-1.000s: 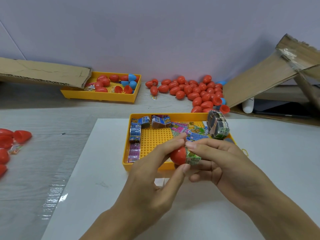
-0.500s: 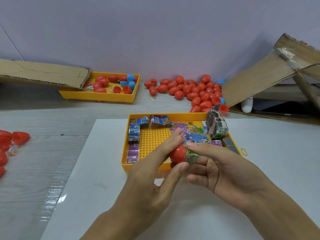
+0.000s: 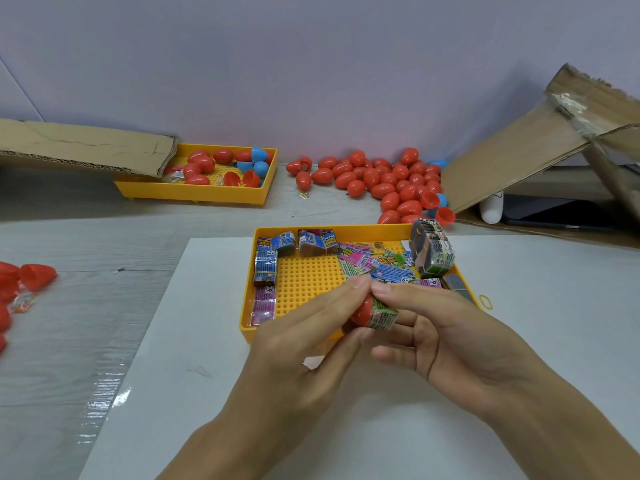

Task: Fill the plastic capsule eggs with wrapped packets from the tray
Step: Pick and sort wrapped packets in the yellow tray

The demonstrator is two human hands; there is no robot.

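Fingers of the left hand have closed back onto the red egg half above the tray, while the right hand pinches the folded packet, only partly seated, so pressing continues.
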